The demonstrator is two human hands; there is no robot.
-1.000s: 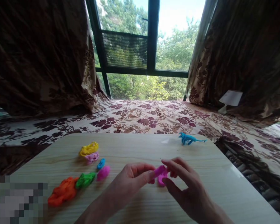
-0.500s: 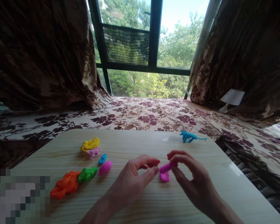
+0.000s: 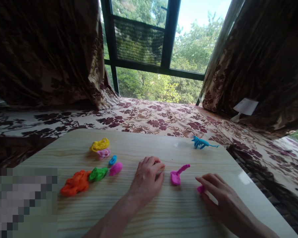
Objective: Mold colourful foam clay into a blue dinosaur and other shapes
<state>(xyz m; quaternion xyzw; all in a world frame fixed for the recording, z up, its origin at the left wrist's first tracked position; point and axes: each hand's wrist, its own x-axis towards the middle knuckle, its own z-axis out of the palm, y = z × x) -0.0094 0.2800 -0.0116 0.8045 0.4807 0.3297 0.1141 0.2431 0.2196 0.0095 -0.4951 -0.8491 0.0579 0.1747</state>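
Observation:
A magenta clay piece [image 3: 175,178] lies on the light wood table [image 3: 169,211], a flat squarish part with a thin strip sticking up to the right. To its left, my left hand [image 3: 147,177] rests low over the table, thumb apart from the loosely curled fingers, with nothing in it. On the other side, my right hand [image 3: 220,195] pinches a small magenta lump of clay [image 3: 201,189] between thumb and fingertips. That hand is apart from the flat piece.
Left on the table sit an orange clay lump [image 3: 75,183], a green one [image 3: 98,174], a pink one [image 3: 116,168], a blue ring [image 3: 112,160], a pale pink coil [image 3: 103,153] and a yellow coil [image 3: 99,144]. A blue clay animal figure [image 3: 201,142] stands at the back right.
My hands have moved apart, the right one away to the right and down. The magenta strip piece, formerly at my right fingertips, now lies free. A small magenta lump shows in my right hand.

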